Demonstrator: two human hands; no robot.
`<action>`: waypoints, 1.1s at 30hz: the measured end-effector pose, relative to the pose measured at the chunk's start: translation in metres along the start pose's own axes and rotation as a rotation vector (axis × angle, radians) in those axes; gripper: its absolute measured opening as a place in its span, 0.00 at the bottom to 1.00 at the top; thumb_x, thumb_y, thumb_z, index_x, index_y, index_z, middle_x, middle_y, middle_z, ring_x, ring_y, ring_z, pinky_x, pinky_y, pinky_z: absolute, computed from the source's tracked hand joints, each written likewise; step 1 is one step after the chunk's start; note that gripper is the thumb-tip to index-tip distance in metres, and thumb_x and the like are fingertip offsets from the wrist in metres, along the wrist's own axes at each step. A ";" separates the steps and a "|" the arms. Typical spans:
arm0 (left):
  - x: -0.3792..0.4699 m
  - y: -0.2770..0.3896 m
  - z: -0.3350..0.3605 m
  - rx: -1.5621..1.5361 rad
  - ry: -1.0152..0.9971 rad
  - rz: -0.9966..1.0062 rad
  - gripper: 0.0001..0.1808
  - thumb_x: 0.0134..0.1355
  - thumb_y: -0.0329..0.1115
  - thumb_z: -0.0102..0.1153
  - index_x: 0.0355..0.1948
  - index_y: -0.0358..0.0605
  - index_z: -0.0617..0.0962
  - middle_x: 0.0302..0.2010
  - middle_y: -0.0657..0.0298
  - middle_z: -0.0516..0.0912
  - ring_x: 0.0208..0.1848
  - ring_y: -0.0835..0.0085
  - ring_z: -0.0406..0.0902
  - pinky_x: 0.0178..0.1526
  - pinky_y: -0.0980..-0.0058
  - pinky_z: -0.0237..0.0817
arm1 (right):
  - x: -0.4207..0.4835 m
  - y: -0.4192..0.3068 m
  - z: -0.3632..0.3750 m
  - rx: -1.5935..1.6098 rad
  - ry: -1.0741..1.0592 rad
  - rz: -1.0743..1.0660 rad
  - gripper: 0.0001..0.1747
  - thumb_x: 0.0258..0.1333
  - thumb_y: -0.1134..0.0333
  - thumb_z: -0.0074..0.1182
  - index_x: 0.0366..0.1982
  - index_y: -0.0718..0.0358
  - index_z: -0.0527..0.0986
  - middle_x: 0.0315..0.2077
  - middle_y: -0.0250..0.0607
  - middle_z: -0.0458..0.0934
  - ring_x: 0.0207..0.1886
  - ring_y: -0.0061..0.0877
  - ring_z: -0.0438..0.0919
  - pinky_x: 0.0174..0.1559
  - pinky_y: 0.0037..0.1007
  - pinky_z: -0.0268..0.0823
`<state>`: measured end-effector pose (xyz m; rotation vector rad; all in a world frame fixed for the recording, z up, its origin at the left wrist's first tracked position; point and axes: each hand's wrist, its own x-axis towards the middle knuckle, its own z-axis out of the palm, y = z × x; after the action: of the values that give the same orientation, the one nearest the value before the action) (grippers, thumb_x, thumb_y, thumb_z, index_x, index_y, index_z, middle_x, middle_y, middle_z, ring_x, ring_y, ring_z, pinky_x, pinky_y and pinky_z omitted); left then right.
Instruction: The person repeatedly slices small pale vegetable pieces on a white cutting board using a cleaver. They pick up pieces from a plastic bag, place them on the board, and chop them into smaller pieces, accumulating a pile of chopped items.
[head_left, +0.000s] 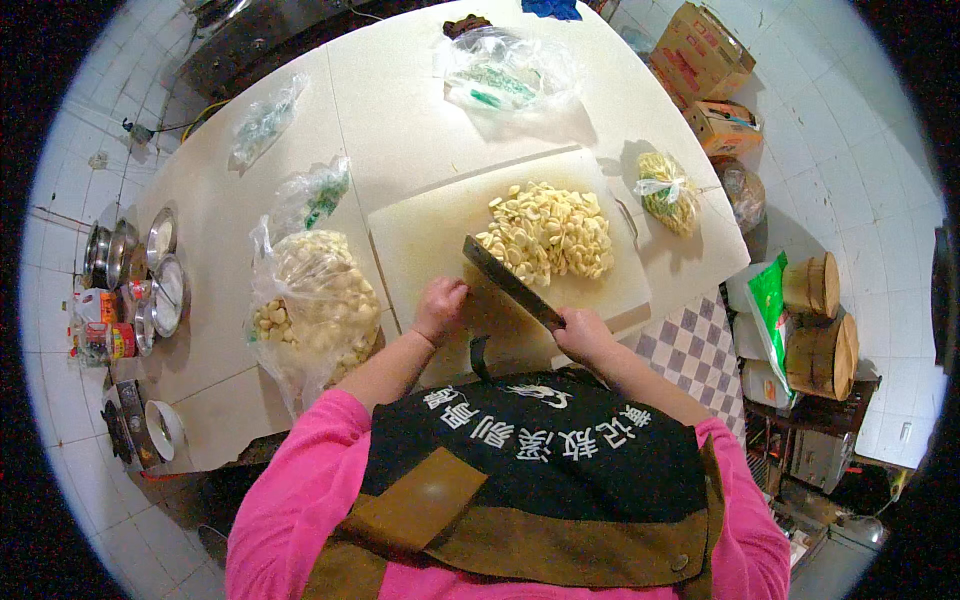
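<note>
My right hand (585, 334) grips the handle of a cleaver (511, 283), whose dark blade slants up and left along the lower left edge of a pile of pale sliced pieces, apparently garlic (559, 232). The pile lies on a large white cutting board (420, 217). Over the board's lower left part is my left hand (442, 306), fingers curled; whether it holds something small cannot be told. Left of the board sits a clear plastic bag of whole pale cloves (322, 292), partly open at its left side.
Right of the board lies a tied bag of yellowish-green vegetables (667, 195). Crumpled plastic bags (510, 75) rest at the table's far side. Metal bowls (168, 294) and a white bowl (163, 430) stand on the left. Wooden buckets (821, 356) and cardboard boxes (701, 52) are to the right.
</note>
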<state>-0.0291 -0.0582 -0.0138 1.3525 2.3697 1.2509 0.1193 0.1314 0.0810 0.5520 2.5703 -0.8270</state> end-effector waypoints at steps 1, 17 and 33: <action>-0.006 0.007 0.007 -0.075 0.044 -0.053 0.05 0.42 0.28 0.46 0.23 0.40 0.70 0.24 0.55 0.71 0.29 0.61 0.67 0.31 0.69 0.59 | -0.001 -0.002 0.000 -0.038 -0.006 0.020 0.11 0.36 0.66 0.43 0.24 0.64 0.71 0.21 0.52 0.71 0.28 0.43 0.71 0.32 0.39 0.63; -0.004 0.007 0.013 -0.142 0.091 -0.111 0.10 0.49 0.29 0.40 0.32 0.41 0.72 0.27 0.51 0.72 0.31 0.59 0.68 0.34 0.71 0.60 | -0.009 -0.027 -0.022 -0.136 -0.088 -0.055 0.10 0.39 0.66 0.43 0.20 0.66 0.71 0.20 0.52 0.72 0.25 0.42 0.71 0.29 0.38 0.63; -0.013 0.019 0.005 -0.296 0.156 -0.341 0.14 0.38 0.22 0.49 0.30 0.41 0.68 0.35 0.54 0.65 0.35 0.59 0.65 0.36 0.71 0.60 | -0.004 -0.002 -0.015 -0.028 -0.010 -0.022 0.10 0.35 0.65 0.45 0.23 0.63 0.71 0.18 0.51 0.71 0.24 0.43 0.71 0.31 0.39 0.63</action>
<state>-0.0065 -0.0603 -0.0069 0.7537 2.2651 1.5640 0.1182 0.1380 0.0947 0.5113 2.5794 -0.7983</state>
